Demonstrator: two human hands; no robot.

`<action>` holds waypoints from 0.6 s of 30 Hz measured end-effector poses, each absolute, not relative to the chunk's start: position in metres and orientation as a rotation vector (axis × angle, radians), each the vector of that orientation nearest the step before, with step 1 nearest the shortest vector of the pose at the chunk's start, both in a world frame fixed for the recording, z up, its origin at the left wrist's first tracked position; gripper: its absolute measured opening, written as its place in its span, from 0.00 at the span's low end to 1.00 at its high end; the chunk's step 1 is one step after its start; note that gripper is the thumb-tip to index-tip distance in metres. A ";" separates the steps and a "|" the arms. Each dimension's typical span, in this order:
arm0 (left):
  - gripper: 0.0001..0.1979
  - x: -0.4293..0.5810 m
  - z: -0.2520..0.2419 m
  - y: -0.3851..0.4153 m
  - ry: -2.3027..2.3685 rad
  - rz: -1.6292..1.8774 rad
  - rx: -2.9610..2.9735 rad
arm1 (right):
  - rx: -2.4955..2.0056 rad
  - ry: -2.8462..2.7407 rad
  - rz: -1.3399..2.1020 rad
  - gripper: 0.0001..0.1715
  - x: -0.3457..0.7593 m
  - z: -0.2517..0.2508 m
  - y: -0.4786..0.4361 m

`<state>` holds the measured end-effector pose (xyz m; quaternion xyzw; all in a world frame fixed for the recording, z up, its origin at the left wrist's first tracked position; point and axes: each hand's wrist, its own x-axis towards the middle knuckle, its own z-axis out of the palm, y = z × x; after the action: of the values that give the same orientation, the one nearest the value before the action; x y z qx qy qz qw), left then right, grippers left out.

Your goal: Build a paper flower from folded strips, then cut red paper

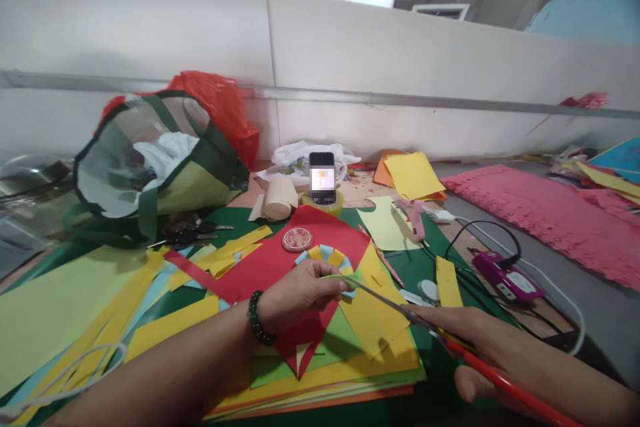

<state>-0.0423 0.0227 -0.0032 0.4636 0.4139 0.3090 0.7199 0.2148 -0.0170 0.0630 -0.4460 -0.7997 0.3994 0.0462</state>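
My left hand [307,290], with a dark green bead bracelet at the wrist, pinches a small strip of green paper [354,277]. In my right hand [457,327] is a pair of scissors [463,350] with red and yellow handles. The tips of its blades reach the green strip beside my left fingertips. Just behind the left hand lies a ring of blue and yellow paper pieces [327,255], partly hidden by it. Red paper [255,273] lies beneath, with a round red-and-white disc [297,239] on it.
A phone [323,180] stands upright at the back, near a brown cardboard roll [280,199]. At right are a pink glue gun [414,217] and a purple power adapter [507,275] with cables. A green bag [200,177] stands back left. Yellow paper strips [117,307] cover the left side.
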 end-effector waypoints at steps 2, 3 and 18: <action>0.17 -0.042 -0.003 0.023 0.917 0.676 1.028 | -1.353 -2.442 1.226 0.40 0.215 0.063 -0.017; 0.17 -0.042 -0.004 0.023 0.914 0.674 1.026 | -1.353 -2.439 1.227 0.40 0.214 0.063 -0.018; 0.17 -0.043 -0.001 0.020 0.915 0.669 1.026 | -1.392 -2.408 1.222 0.32 0.214 0.063 -0.020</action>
<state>-0.0426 0.0205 -0.0010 0.4643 0.4144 0.3029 0.7218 0.2143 -0.0200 0.0626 -0.4577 -0.7914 0.4018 0.0518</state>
